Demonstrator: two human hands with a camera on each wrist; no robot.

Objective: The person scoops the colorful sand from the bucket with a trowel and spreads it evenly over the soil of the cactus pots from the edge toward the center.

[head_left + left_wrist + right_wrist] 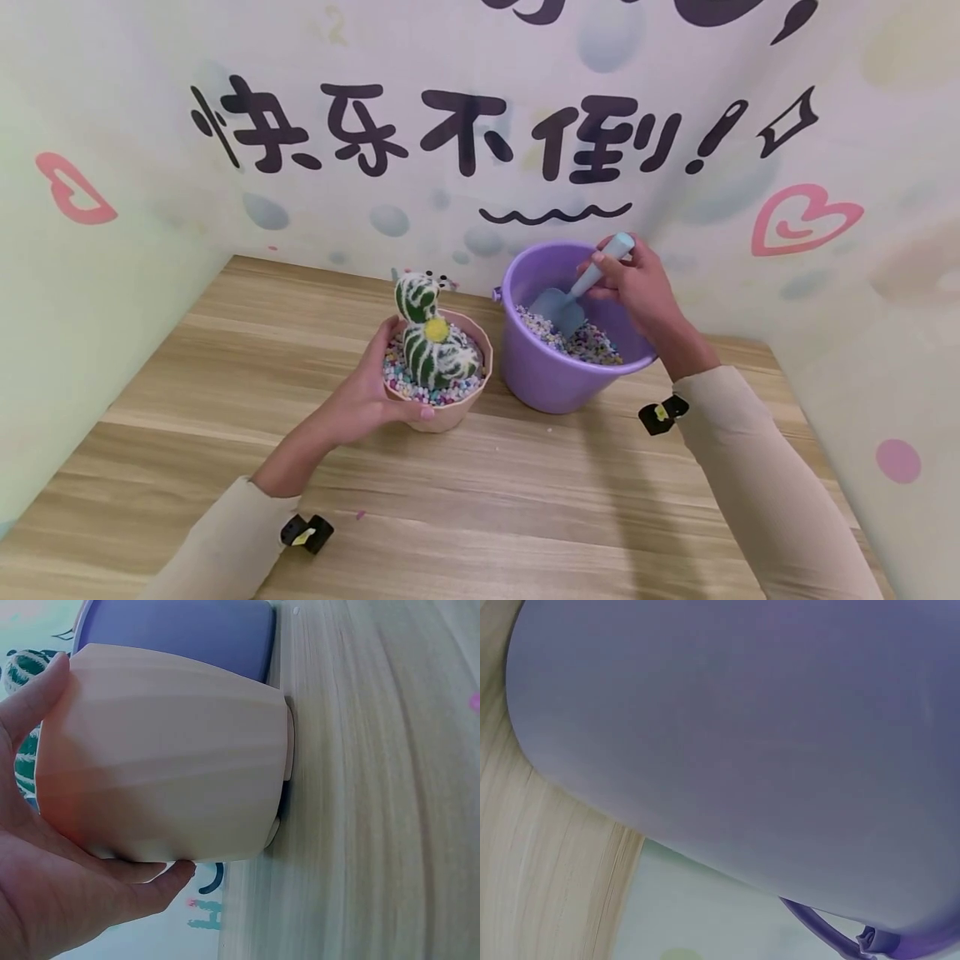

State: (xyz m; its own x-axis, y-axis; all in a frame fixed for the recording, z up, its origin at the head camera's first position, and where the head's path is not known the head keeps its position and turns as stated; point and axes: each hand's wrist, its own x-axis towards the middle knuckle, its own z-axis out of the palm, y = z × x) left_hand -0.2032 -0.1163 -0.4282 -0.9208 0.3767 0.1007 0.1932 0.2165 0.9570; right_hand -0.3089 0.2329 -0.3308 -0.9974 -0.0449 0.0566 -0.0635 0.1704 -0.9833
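My left hand [375,396] grips the side of a pale pink flowerpot [165,750], thumb near the rim and fingers round the wall. In the pot stands a green cactus [427,354] with white fuzzy stripes and a yellow flower, set in small multicoloured pebbles [405,386]. To its right is a purple bucket [551,387] with more such pebbles [596,346] inside. Over the bucket my right hand [637,279] holds a light blue toy shovel [592,275] by its handle, the blade down at the pebbles. The right wrist view shows mostly the bucket's wall [727,750].
Both containers stand on a wood-grain table [480,517] near its back edge. Behind and beside it hangs a printed backdrop [435,50] with dark lettering and hearts. A small pink bit [361,514] lies on the tabletop. The bucket's handle [817,926] hangs at its side.
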